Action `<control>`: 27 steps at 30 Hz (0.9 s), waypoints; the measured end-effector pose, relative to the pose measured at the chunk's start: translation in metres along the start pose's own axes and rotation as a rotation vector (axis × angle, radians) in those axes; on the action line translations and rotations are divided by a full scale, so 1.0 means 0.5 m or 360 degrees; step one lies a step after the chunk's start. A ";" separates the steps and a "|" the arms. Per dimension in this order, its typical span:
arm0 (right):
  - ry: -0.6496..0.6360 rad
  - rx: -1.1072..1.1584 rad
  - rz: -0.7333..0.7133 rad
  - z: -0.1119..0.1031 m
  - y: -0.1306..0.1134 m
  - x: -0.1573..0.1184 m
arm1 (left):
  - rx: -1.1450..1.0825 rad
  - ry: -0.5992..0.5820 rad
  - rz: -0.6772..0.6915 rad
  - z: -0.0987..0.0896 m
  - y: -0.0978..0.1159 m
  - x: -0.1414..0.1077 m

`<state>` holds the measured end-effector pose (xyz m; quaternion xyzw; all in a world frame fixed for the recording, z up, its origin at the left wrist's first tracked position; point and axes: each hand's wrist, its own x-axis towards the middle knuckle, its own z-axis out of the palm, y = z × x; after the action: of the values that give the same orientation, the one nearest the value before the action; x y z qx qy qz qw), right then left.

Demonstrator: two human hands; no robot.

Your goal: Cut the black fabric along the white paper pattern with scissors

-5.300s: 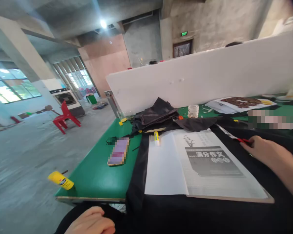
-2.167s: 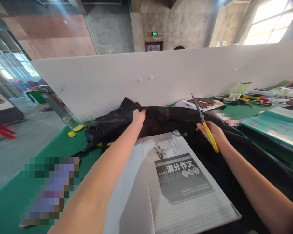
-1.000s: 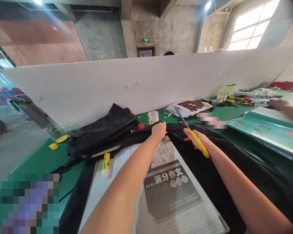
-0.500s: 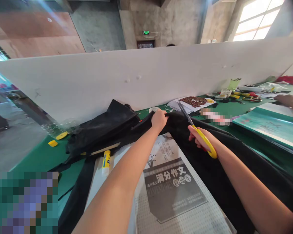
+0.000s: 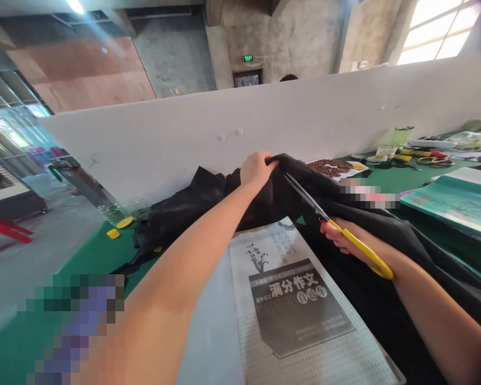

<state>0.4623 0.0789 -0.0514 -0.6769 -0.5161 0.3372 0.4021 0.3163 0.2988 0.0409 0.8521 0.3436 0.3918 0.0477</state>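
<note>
My left hand (image 5: pixel 257 170) pinches the upper edge of a black cloth (image 5: pixel 324 192) and holds it raised off the table. In my right hand (image 5: pixel 339 235) is a pair of scissors (image 5: pixel 361 248) with yellow handles. Its blades look nearly closed and point up and left, the tips close to the raised cloth just below my left hand. Under my arms lies a book (image 5: pixel 296 305) with a grey cover and Chinese print, on top of a pale sheet (image 5: pixel 208 321). More black cloth spreads to the left and beneath my right forearm.
A white partition (image 5: pixel 176 133) stands behind the green table (image 5: pixel 76 267). Brown beads (image 5: pixel 332 168) lie on white paper at the back. A teal book (image 5: pixel 457 203) and a green cup (image 5: pixel 401 137) are to the right. Yellow pieces (image 5: pixel 113 233) sit near the left edge.
My left hand has lifted the black cloth higher. The scissors have come lower relative to that hand, with their tips now beside the raised fold. The view has shifted a little left.
</note>
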 end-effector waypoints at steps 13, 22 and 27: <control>-0.0318 0.0348 0.0814 -0.026 -0.025 -0.122 | 0.0254 -0.0073 0.0092 -0.056 0.031 -0.007; -0.0401 0.0253 0.1067 -0.071 0.033 -0.076 | 0.0279 -0.0176 -0.0028 -0.050 0.036 0.007; -0.0172 0.0323 0.0790 -0.051 0.021 -0.086 | 0.0258 -0.0188 -0.0012 -0.055 0.039 0.010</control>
<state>0.4785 0.0308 -0.0474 -0.7200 -0.3186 0.5110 0.3448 0.3099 0.2820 0.0699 0.8735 0.3741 0.3115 0.0002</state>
